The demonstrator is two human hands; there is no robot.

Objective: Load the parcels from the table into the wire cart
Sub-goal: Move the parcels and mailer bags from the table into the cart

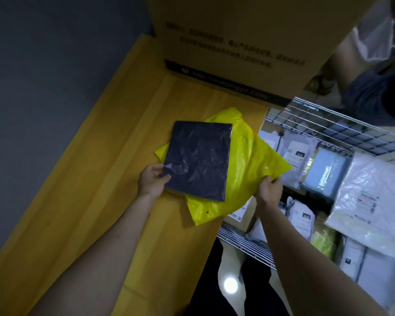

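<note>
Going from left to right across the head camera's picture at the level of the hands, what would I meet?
Yellow table top → left hand gripping the dark parcel's corner → dark parcel → yellow parcel under it → right hand pinching the yellow parcel's edge → wire cart holding white and grey parcels.

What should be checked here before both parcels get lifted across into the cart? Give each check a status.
1. Left hand grips the black parcel at its near corner: ok.
2. Right hand pinches the yellow parcel at its edge: ok.
3. Black parcel lies on top of the yellow one, so they can travel stacked: ok.
4. Room in the wire cart: cannot tell, many parcels already fill it.
5. Large cardboard box stands clear of the stack: ok.
6. Parcel weight for one-corner grips: cannot tell.
</note>
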